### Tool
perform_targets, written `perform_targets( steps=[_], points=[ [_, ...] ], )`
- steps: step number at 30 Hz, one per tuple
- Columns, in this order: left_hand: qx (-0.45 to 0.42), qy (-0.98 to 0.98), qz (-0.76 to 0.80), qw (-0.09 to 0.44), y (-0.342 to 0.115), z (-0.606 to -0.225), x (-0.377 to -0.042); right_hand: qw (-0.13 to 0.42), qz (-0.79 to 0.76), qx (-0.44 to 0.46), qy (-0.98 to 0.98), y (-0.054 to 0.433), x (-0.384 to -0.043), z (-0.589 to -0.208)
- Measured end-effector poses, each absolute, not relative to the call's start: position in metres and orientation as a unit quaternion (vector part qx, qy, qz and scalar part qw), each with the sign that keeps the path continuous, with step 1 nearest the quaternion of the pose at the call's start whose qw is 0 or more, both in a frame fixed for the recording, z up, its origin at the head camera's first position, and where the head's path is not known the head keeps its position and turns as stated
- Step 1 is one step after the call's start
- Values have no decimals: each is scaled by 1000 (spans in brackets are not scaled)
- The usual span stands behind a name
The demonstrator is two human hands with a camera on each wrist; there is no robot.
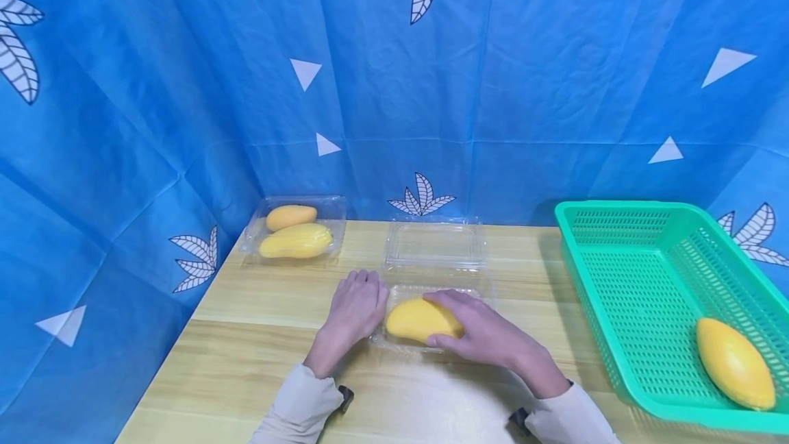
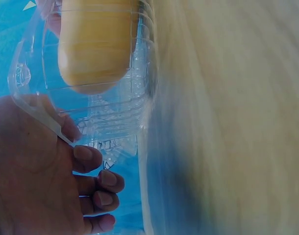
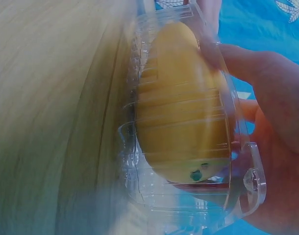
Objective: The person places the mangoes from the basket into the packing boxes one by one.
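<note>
A yellow mango [image 1: 419, 321] lies lengthwise in the near half of a clear plastic clamshell box [image 1: 394, 348], whose lid [image 1: 436, 244] is folded back toward the curtain. My right hand [image 1: 481, 327] grips the mango's right end, thumb at the near side and fingers over the far side. At the box's left edge, my left hand [image 1: 357, 303] holds the rim, its thumb showing through the plastic in the left wrist view and its other fingers [image 2: 108, 178] curled. The right wrist view shows the mango [image 3: 184, 107] through the box wall, with a small green mark at its end.
Another clear box [image 1: 339, 225] with two yellow mangoes [image 1: 296, 241] stands at the back left of the wooden table [image 1: 246, 362]. On the right is a green basket [image 1: 592, 307] with one mango [image 1: 735, 363]. A blue curtain [image 1: 401, 101] hangs behind the table.
</note>
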State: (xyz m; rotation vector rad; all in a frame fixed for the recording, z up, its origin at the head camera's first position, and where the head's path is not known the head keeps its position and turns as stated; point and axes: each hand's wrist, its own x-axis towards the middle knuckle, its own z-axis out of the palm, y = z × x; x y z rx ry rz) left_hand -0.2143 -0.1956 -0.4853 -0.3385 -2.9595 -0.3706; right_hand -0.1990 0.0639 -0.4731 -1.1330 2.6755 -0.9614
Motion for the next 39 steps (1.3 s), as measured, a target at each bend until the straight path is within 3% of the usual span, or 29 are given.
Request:
perform_targets(
  steps=[30,39],
  points=[
    [-110,-983,-130,65,-198,-486,-213,36,-315,-355,879,65,-194,-470],
    [-112,-984,-123,62,-197,-485,-213,-38,-326,-338,882,80,-191,-450]
  ],
)
